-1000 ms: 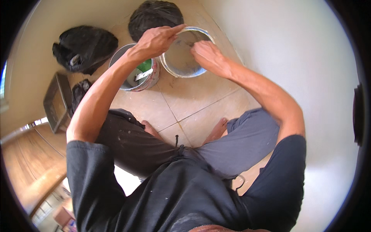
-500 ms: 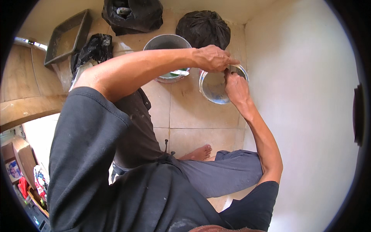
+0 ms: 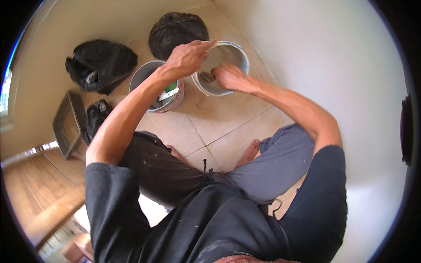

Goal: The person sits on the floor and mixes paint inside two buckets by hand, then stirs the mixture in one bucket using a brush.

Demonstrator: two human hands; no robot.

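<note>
one bucket (image 3: 234, 58), left hand (image 3: 188, 58) at its rim (image 3: 246, 61), curled right hand (image 3: 230, 78) over it, grips unclear

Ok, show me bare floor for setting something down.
Bare tiled floor lies between the feet, the grey bucket and the pale bucket; a narrower strip separates the pale bucket from the right-hand wall. Crowded: the grey bucket's left and far sides, with black bags and a dark tray.

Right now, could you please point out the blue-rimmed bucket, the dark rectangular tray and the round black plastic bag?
Blue-rimmed bucket (image 3: 235, 56): head view, inner wall.
Dark rectangular tray (image 3: 78, 111): head view, right side wall.
Round black plastic bag (image 3: 177, 36): head view, middle of its surface.
</note>
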